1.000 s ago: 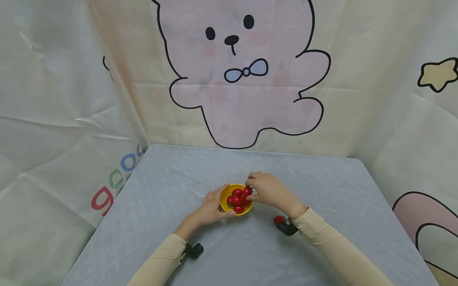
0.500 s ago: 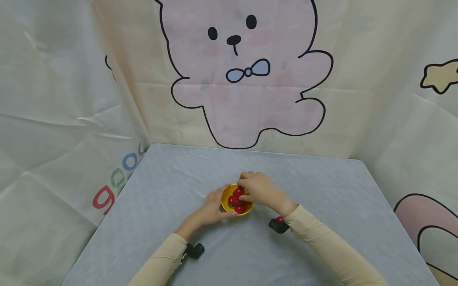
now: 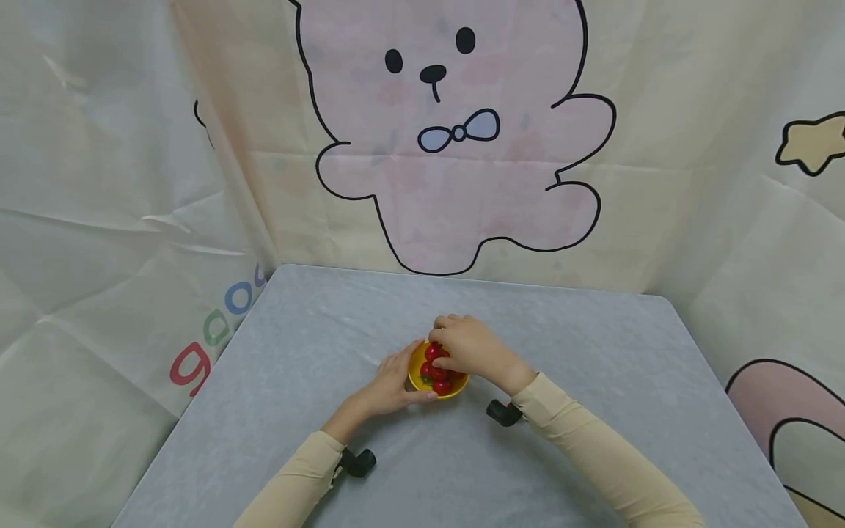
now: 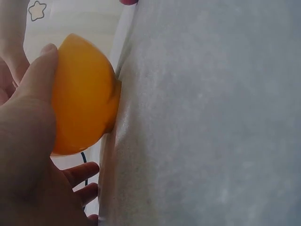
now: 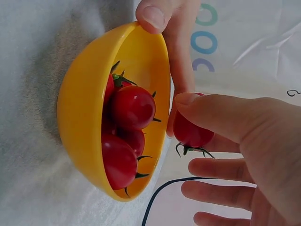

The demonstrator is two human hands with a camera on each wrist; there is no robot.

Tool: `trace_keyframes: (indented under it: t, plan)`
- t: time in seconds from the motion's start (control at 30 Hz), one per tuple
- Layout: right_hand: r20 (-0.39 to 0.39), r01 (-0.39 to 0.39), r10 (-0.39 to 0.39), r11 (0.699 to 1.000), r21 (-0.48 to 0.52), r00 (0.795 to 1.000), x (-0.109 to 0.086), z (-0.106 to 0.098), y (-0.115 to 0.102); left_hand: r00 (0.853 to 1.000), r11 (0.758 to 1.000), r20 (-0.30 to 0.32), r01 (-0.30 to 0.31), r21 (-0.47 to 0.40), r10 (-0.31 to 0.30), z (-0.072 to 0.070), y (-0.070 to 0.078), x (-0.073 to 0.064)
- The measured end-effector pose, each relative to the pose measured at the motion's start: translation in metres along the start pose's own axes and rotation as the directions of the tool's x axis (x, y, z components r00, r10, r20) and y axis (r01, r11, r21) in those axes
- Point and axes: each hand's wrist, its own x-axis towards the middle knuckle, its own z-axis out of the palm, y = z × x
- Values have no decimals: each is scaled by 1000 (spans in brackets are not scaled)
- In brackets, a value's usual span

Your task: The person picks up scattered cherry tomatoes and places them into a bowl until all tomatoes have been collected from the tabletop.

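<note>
A yellow bowl (image 3: 414, 380) stands on the table, holding several red cherry tomatoes (image 5: 133, 107) with green stems. My left hand (image 3: 389, 383) grips its left side, the thumb at the near rim and the fingers along the far side. In the left wrist view that thumb lies against the orange-looking outside of the bowl (image 4: 84, 99). My right hand (image 3: 474, 348) is over the bowl's right part in the head view. Between its thumb and index finger it pinches one cherry tomato (image 5: 194, 129) just off the rim; the other fingers are stretched out.
Grey cloth covers the table (image 3: 581, 345). A black wrist camera (image 3: 504, 412) hangs below the right wrist, another wrist camera (image 3: 359, 463) by the left. Something red (image 4: 128, 2) shows at the top of the left wrist view. Printed curtains (image 3: 436, 213) enclose the back and sides.
My right hand has moved left over the bowl with its tomato. The loose tomato on the table at right has passed out of sight behind the right wrist. The left hand keeps its hold.
</note>
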Motion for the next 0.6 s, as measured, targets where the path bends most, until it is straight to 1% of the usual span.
trace_keyframes:
  t: [0.33,0.53,0.6]
  plan:
    - [-5,18,-18,1000,21,1000,8,6,0,1000,1000,27,-12,-8,12,-2,-4,-1]
    - [5,36,-36,999,9,999,12,6,-2,999,1000,27,-25,-16,26,-2,-3,-1]
    - [10,44,-44,999,-1,999,13,6,-3,999,1000,29,-20,-13,20,-2,-3,-1]
